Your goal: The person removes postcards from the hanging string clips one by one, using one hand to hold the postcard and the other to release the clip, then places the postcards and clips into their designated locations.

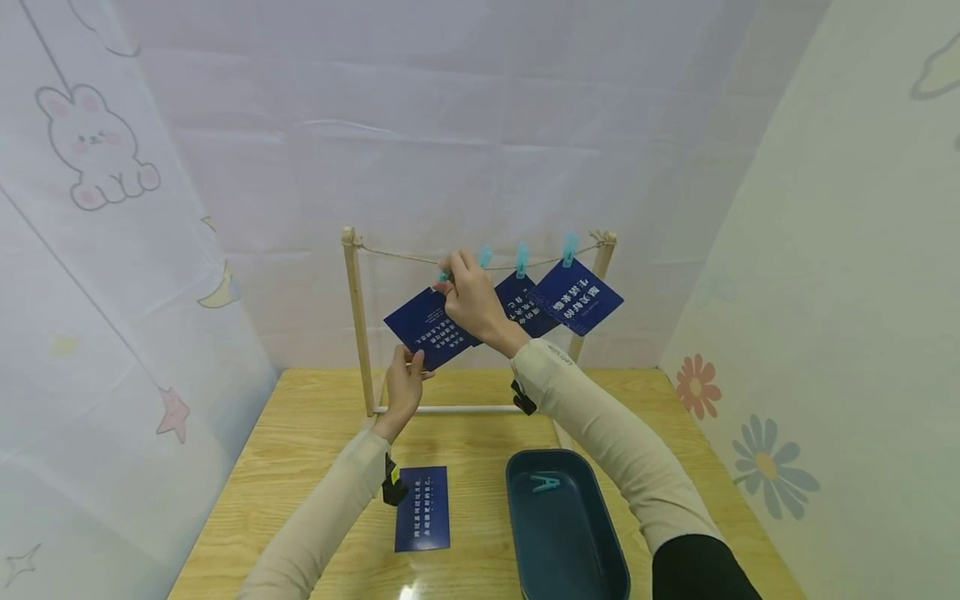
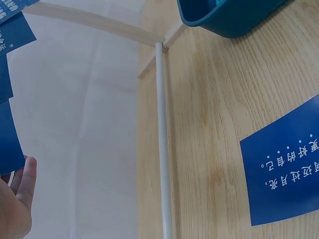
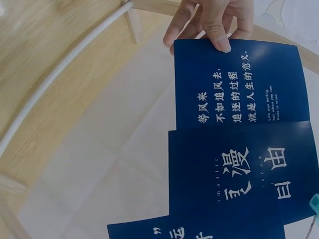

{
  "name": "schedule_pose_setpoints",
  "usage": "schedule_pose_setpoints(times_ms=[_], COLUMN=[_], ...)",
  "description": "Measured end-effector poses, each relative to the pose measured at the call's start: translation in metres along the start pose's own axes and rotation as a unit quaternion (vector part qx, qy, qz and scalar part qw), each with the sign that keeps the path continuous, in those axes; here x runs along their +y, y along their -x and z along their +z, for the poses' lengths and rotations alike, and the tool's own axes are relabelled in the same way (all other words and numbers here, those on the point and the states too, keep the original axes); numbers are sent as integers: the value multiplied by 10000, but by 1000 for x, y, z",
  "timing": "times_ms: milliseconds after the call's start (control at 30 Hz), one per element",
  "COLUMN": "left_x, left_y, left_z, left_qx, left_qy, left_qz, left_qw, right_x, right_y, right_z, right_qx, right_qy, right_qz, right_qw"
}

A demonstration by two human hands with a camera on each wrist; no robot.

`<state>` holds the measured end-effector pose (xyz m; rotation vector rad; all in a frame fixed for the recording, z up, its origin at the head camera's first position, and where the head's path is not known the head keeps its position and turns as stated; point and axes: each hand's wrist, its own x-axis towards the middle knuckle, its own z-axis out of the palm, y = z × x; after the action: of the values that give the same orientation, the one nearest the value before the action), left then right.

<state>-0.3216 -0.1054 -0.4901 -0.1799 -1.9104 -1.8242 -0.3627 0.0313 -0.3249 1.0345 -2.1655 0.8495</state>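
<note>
A dark blue card with white writing (image 1: pixel 423 325) hangs tilted at the left of the row, just below a twine line (image 1: pixel 401 255). My left hand (image 1: pixel 405 387) pinches its lower edge; in the right wrist view the thumb of that left hand (image 3: pixel 217 22) lies flat over the card's edge. Up at the line, my right hand (image 1: pixel 474 298) pinches a light blue clothespin (image 1: pixel 443 276) at the card's top corner, its fingers partly hiding the pin. Further right, blue cards (image 1: pixel 579 297) hang from light blue clothespins (image 1: pixel 522 260), overlapping one another.
The line is strung between two wooden posts (image 1: pixel 357 317) with a white bar (image 1: pixel 465 409) low between them. Another blue card (image 1: pixel 422 510) lies on the wooden table (image 1: pixel 300 467). Right of it stands a dark teal tray (image 1: pixel 622 575) with a clothespin (image 1: pixel 545 482) inside.
</note>
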Motion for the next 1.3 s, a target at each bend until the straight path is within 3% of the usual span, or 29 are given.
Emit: schedule_pose_setpoints(times_ms=[367,800,1000,1300], left_x=[-3,-14,-4,-12], left_y=[4,14,25,33], left_z=[-6,-13,-18,-28], left_qx=[13,-235,-300,-351], left_qy=[-26,-316,-252,-421], left_qz=[-190,-463,-875,-921], left_qw=[9998,9982,9954,9942], right_x=[3,11,6,9], right_y=[11,29,34,49], right_z=[3,7,1,2], right_qx=[-19,-219,-500,-558], right_qy=[30,98,95,151], right_qz=[-128,-309,-149,-276], right_qw=[9999,9992,9986,9979])
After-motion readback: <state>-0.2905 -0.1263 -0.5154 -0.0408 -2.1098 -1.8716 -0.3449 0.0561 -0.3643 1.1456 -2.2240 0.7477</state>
